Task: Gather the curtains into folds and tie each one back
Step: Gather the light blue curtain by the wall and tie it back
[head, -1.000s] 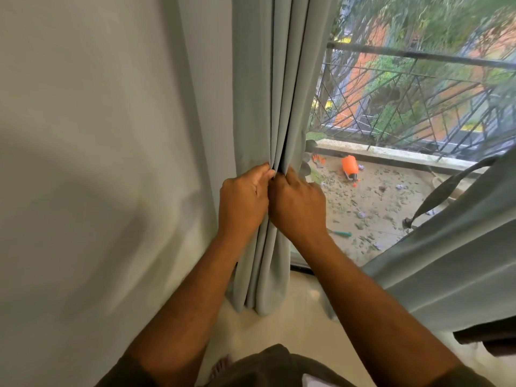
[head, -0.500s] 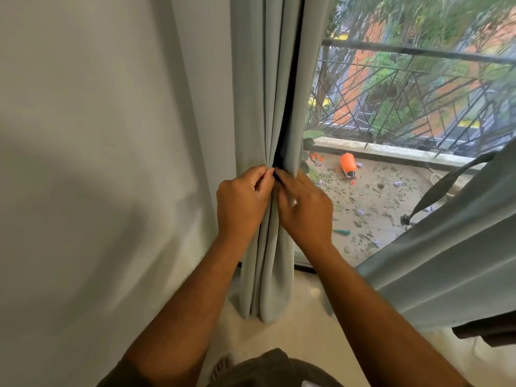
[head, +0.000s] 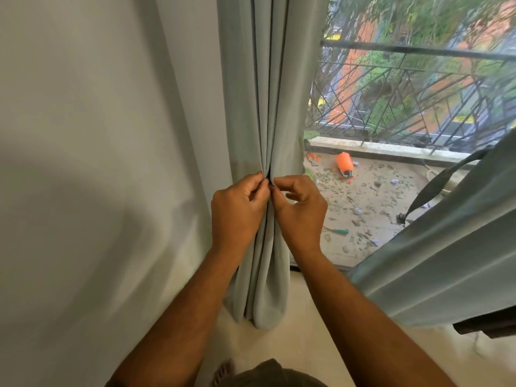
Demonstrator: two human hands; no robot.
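Left curtain (head: 259, 107) folded, both hands' fingers (head: 261, 188) pinching pleats; no tie on yet. Right curtain (head: 446, 261) loose.

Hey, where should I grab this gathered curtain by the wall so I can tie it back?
Probably at the narrow waist of the curtain, where the left hand and right hand pinch its folds together. Come from the window side and wrap around the whole bundle; the upright pleats lie stacked tightest there.

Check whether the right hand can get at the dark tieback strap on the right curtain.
Probably yes: the strap hangs in open view with nothing between, but the right hand is pinching the left curtain.
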